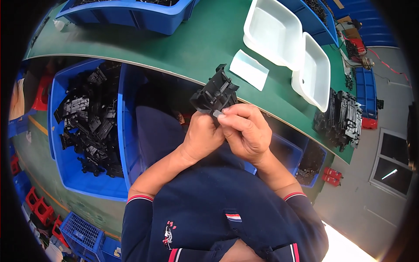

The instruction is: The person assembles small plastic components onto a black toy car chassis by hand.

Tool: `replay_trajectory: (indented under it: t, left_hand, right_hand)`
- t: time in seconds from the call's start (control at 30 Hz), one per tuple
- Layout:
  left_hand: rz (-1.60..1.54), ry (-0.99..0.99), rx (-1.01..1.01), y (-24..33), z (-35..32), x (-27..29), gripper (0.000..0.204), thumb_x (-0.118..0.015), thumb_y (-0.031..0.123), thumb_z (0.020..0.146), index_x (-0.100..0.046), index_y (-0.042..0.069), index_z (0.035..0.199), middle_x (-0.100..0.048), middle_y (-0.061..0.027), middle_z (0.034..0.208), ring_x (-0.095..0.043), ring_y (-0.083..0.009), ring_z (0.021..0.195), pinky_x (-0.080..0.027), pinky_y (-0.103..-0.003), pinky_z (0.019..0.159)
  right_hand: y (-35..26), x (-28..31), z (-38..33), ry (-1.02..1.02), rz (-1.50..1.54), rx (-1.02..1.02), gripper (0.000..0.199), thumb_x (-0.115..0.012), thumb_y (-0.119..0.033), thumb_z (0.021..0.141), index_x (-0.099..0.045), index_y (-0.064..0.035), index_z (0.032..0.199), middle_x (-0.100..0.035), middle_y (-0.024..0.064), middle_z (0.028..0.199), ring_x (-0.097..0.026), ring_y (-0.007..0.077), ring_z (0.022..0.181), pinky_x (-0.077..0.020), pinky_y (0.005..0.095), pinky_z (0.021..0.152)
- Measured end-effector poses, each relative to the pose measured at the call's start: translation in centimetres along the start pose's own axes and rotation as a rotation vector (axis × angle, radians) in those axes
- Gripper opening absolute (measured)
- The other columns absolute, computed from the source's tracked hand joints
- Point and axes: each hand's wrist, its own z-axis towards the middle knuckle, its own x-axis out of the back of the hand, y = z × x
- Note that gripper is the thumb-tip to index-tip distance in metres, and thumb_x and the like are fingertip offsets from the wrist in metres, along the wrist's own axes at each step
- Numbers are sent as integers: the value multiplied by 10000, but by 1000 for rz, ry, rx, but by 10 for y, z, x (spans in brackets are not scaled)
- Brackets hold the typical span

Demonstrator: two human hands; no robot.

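Observation:
A black molded plastic part (217, 91) with ribs and raised posts is held up in front of my chest, by the table's near edge. My left hand (202, 136) is closed around its lower end. Close against it, my right hand (248, 130) pinches a small light grey flat piece (217, 113) between thumb and fingers, at the lower edge of the black part. Whether the grey piece touches the black part I cannot tell. Just beyond the hands a white sheet (249, 70) lies on the green table (205, 48).
Two white trays (273, 32) stand at the back right. A stack of black plastic parts (339, 118) sits at the table's right end. To my left, a large blue bin (124, 131) holds many black parts. Another blue bin (168, 22) stands at the far left of the table.

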Motion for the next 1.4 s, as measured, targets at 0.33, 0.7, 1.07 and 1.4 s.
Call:
replay_trajectory:
  t: [0.33, 0.7, 1.07, 1.4]
  left_hand:
    - [61, 13, -36, -1, -3, 2, 52, -591, 46, 784, -602, 2, 810, -621, -166, 705, -626, -355, 667, -488, -374, 565]
    - [91, 21, -77, -6, -1, 1, 52, -593, 25, 770, -607, 2, 813, -621, -172, 710, -622, -366, 658, -489, -381, 542]
    - [175, 29, -144, -12, 0, 0, 59, -596, 11, 760, -587, 4, 818, -601, -171, 676, -610, -366, 614, -481, -394, 506]
    - [213, 64, -132, -12, -1, -2, 69, -594, -8, 753, -580, 2, 819, -597, -173, 677, -604, -372, 609, -484, -400, 507]
  right_hand:
    - [-5, -2, -1, -25, 7, -33, 226, -716, 18, 737, -643, -49, 940, -621, 106, 905, -602, 209, 738, -487, 257, 638]
    - [-2, -2, 0, -35, -19, -19, 227, -713, 33, 730, -645, -51, 929, -619, 101, 885, -599, 210, 725, -489, 262, 625]
    - [-2, -3, 1, -37, -29, -23, 211, -706, 32, 739, -646, -50, 925, -613, 98, 889, -597, 211, 725, -487, 265, 626]
    - [5, -5, 0, -37, -12, 2, 201, -708, 28, 727, -650, -38, 908, -618, 100, 870, -604, 224, 733, -494, 281, 648]
